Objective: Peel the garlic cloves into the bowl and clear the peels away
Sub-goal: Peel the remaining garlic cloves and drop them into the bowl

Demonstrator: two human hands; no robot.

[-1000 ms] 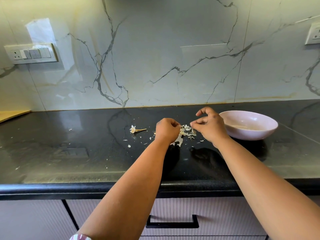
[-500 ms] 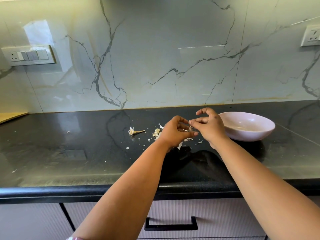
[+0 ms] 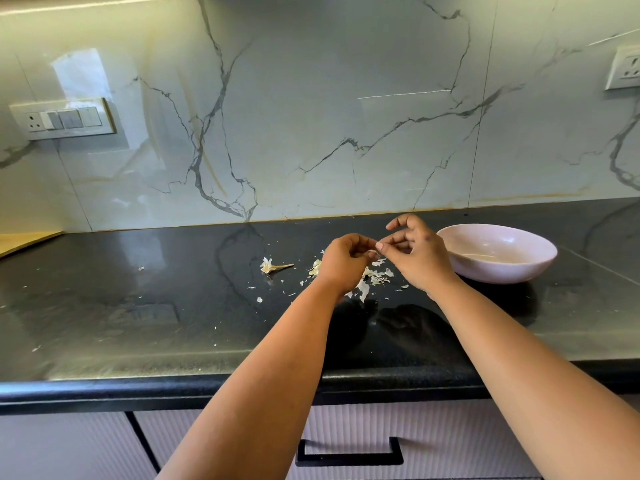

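My left hand (image 3: 346, 263) and my right hand (image 3: 414, 252) meet above the black counter, fingertips together on a small garlic clove (image 3: 373, 252) that is mostly hidden between them. The left hand's fingers curl round the clove; the right hand pinches at its skin with thumb and forefinger. Below the hands lies a scatter of white garlic peels (image 3: 375, 277). A pale pink bowl (image 3: 498, 268) stands just right of my right hand; what it holds I cannot make out.
A garlic stem with root end (image 3: 273, 267) lies left of the hands, with small peel flakes (image 3: 259, 299) around it. The marble backsplash carries a switch panel (image 3: 62, 118) at left and a socket (image 3: 625, 69) at right. A drawer handle (image 3: 349, 457) sits below the counter edge.
My left hand lifted off the peel pile and came up to meet my right hand; both now work on the clove together.
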